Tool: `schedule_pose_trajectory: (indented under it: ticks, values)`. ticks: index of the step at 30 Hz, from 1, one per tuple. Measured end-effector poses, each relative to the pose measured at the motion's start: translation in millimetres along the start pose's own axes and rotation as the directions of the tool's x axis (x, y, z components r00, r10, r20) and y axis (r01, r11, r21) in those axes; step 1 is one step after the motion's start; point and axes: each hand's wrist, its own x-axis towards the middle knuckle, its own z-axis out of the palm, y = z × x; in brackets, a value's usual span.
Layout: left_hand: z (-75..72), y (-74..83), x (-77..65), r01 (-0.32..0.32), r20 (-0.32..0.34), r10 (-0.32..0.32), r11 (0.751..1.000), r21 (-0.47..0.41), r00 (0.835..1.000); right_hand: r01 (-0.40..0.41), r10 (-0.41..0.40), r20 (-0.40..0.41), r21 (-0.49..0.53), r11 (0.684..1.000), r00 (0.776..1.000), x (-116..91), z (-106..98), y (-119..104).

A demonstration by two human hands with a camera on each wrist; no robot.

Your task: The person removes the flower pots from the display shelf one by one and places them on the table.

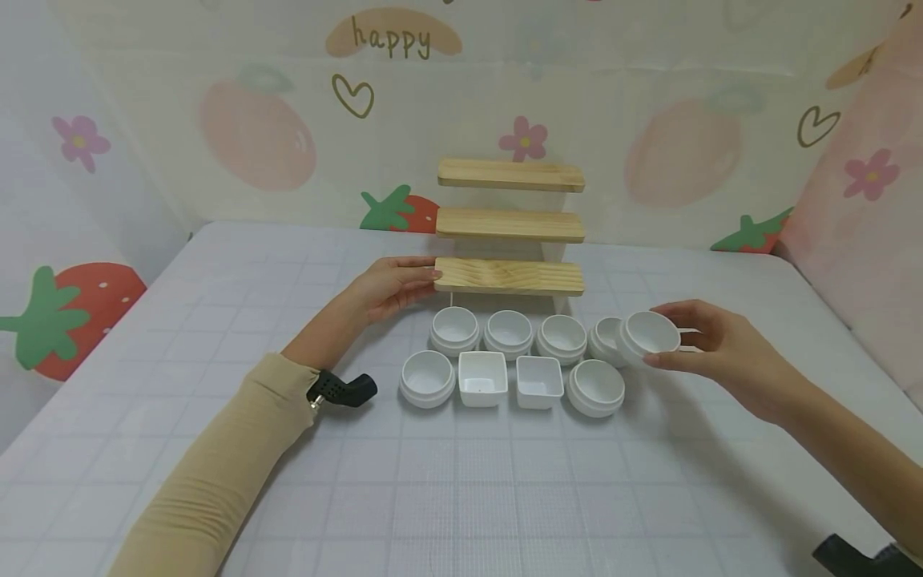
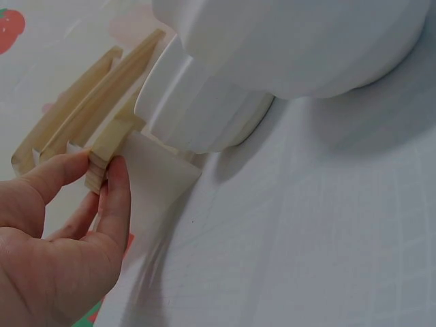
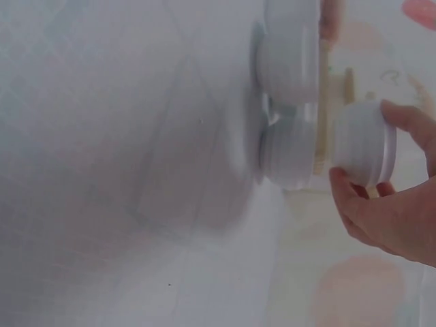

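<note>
My left hand (image 1: 389, 290) pinches the left end of the lowest board of a three-tier wooden shelf stand (image 1: 509, 276). In the left wrist view, the thumb and fingers close on the board's end (image 2: 103, 151). With thumb and fingers, my right hand (image 1: 714, 343) grips a round white bowl (image 1: 651, 334) by its side, raised off the table. The right wrist view shows that held bowl (image 3: 361, 143) apart from the row. Behind it in the head view, another round bowl (image 1: 606, 340) is partly hidden.
Round white bowls (image 1: 427, 378) and two square white bowls (image 1: 483, 379) stand in two rows before the stand, on a checked white table (image 1: 461, 489). A printed cloth (image 1: 461, 104) hangs behind. The stand's upper boards (image 1: 509, 224) carry nothing.
</note>
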Motion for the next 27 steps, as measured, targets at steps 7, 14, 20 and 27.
schedule_pose_trajectory:
  ticks: [7, 14, 20, 27]
  values:
    - [-0.3, 0.3, -0.3, -0.002, 0.003, 0.002, 1.000, -0.003, 1.000, -0.005, 0.005, 0.004, 0.002, 1.000, 1.000, -7, 3, 6]
    - [-0.8, -0.5, 2.0, -0.008, 0.012, 0.008, 1.000, -0.014, 1.000, -0.004, 0.004, 0.005, -0.001, 1.000, 1.000, -13, 1, 11]
    - [-1.4, -1.7, 2.9, -0.012, 0.008, 0.013, 1.000, -0.009, 1.000, 0.005, -0.006, 0.008, 0.007, 1.000, 1.000, -18, 1, 18]
    - [-1.2, -1.4, 2.3, -0.008, 0.001, 0.008, 1.000, -0.015, 1.000, -0.007, 0.007, 0.020, 0.001, 1.000, 1.000, -21, 3, 23]
